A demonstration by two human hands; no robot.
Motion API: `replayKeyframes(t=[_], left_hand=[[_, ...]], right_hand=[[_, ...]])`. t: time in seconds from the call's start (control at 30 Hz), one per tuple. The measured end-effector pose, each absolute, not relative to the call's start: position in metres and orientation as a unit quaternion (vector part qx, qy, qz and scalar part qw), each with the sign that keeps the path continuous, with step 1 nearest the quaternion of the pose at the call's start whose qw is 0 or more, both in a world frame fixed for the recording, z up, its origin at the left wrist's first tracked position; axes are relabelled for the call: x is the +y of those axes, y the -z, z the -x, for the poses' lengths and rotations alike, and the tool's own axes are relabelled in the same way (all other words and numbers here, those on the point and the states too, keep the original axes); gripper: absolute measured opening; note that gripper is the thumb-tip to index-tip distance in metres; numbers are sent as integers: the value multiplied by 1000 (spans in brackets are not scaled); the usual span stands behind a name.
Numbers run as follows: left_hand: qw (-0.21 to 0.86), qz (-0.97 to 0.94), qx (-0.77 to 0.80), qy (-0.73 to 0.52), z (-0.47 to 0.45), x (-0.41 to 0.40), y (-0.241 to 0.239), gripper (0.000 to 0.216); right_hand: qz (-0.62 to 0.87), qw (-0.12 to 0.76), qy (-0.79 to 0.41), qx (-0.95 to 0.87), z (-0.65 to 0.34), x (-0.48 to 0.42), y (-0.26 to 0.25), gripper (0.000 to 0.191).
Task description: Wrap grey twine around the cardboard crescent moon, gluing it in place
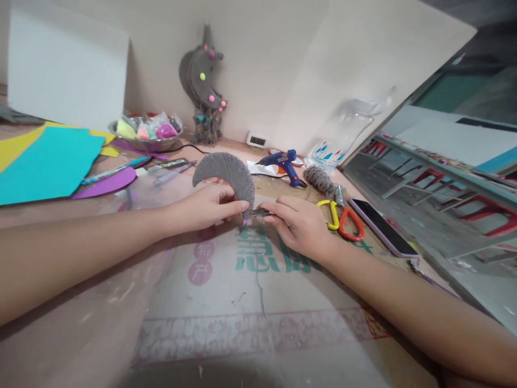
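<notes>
A crescent wrapped in grey yarn (pixel 236 170) stands tilted above the cardboard, held by my left hand (pixel 210 203) with the thumb pressed on its lower part. A bit of purple shows at its lower tip. Beside that tip, my right hand (pixel 297 223) is closed in a pinch on a small grey bit that looks like yarn; the fingers hide most of it. Below the hands, a thin grey line (pixel 259 285) runs down over the cardboard; whether it is loose yarn I cannot tell.
Behind the hands lie a blue glue gun (pixel 285 161), a grey yarn bundle (pixel 320 180), orange-and-yellow-handled scissors (pixel 350 225) and a phone (pixel 382 226). Coloured sheets (pixel 52 161) and a bowl (pixel 151 144) are left. A decorated grey moon (pixel 197 75) leans at the wall near a clear jug (pixel 343 129).
</notes>
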State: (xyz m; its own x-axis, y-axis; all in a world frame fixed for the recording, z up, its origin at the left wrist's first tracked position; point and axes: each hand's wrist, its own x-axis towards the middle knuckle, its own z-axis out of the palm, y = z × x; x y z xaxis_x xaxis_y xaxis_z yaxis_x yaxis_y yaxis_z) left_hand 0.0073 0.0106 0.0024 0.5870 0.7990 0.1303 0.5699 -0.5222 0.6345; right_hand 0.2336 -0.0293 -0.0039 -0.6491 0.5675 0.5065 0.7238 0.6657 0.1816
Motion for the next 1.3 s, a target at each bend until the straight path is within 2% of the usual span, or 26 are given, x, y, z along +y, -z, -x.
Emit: replayKeyframes(t=[0.67, 0.8, 1.3], left_hand=[[278, -848, 409, -190, -7, 10, -4, 44], [256, -856, 408, -189, -7, 9, -5, 44], [281, -848, 404, -195, -7, 11, -2, 42]], right_hand=[[369, 188, 142, -899, -232, -27, 7, 28], [363, 193, 143, -900, -231, -27, 6, 27], [361, 224, 128, -896, -232, -28, 7, 27]])
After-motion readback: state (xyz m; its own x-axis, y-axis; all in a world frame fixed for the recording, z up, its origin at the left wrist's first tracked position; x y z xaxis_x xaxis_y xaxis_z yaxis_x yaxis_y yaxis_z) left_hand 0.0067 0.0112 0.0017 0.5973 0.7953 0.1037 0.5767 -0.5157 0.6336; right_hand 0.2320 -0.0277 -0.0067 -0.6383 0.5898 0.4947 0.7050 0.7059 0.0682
